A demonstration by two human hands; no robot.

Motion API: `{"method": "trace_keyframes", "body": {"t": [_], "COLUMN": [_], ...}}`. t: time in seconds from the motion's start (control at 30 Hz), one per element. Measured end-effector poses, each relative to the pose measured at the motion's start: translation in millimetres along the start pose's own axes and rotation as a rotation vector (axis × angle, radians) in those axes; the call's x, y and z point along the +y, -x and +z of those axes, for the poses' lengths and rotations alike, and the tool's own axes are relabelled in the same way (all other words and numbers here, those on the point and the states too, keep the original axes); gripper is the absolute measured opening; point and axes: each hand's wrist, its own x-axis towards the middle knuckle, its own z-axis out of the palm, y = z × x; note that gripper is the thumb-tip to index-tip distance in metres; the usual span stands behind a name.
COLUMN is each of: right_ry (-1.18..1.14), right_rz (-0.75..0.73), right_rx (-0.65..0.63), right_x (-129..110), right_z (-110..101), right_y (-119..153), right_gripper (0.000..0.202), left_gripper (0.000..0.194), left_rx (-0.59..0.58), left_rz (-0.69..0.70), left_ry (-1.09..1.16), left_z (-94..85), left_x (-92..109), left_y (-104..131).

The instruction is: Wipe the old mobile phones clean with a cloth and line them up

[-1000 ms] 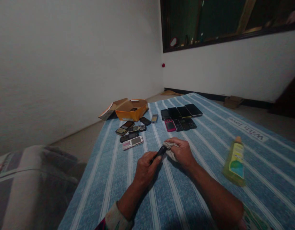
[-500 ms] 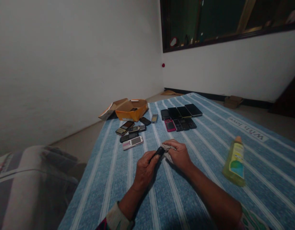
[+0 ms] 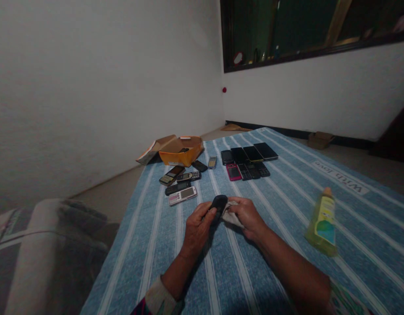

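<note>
A black phone (image 3: 219, 202) is gripped by my left hand (image 3: 199, 225), its rounded end pointing up and away from me. Close on its right, my right hand (image 3: 249, 216) pinches a crumpled pale cloth (image 3: 233, 214), which lies against the phone's edge. Left of my hands, a pink and white phone (image 3: 182, 195) rests near several dark phones (image 3: 171, 175). Farther back on the right are two rows of phones, with a pink one (image 3: 233, 172) in the nearer row and a large black one (image 3: 265, 151) at the far end.
A blue striped cloth (image 3: 274, 245) covers the surface. An orange box (image 3: 180, 157) stands open at the back left, with a dark item inside. On the right is a bottle of yellow-green liquid (image 3: 322, 225). A covered object (image 3: 34, 258) is at the lower left.
The black phone has turned so more of its broad face shows. My right hand and the cloth have shifted off its top end to its right side.
</note>
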Motion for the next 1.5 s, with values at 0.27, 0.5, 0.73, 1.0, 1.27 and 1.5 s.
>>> {"method": "trace_keyframes", "body": {"t": [0.27, 0.5, 0.73, 1.0, 1.27, 1.5], "right_ry": [0.347, 0.585, 0.735, 0.88, 1.126, 1.397], "right_rz": [-0.546, -0.866, -0.954, -0.974, -0.976, -1.057], "right_rx": [0.11, 0.111, 0.059, -0.03, -0.044, -0.07], "right_x": [-5.9, 2.3, 7.9, 17.0, 20.1, 19.3], "right_z": [-1.0, -2.0, -1.6, 5.5, 6.3, 19.0], "right_y": [4.3, 4.1, 4.7, 8.6, 10.2, 18.1], "right_gripper": [0.032, 0.043, 0.044, 0.045, 0.039, 0.03], "left_gripper": [0.022, 0.024, 0.03, 0.026, 0.017, 0.015], "left_rx": [-0.053, -0.109, -0.114, 0.0, -0.044, -0.128], "left_rz": [0.054, -0.11, -0.205, -0.096, -0.029, -0.102], "left_ry": [-0.092, 0.082, 0.282, -0.011, -0.163, -0.107], "left_z": [-6.3, -1.5, -0.8, -26.8, -44.6, -29.8], "left_x": [-4.7, -7.7, -5.7, -15.3, -4.0, -6.4], "left_y": [-5.7, -1.2, -1.1, -8.4, -15.8, -10.1]}}
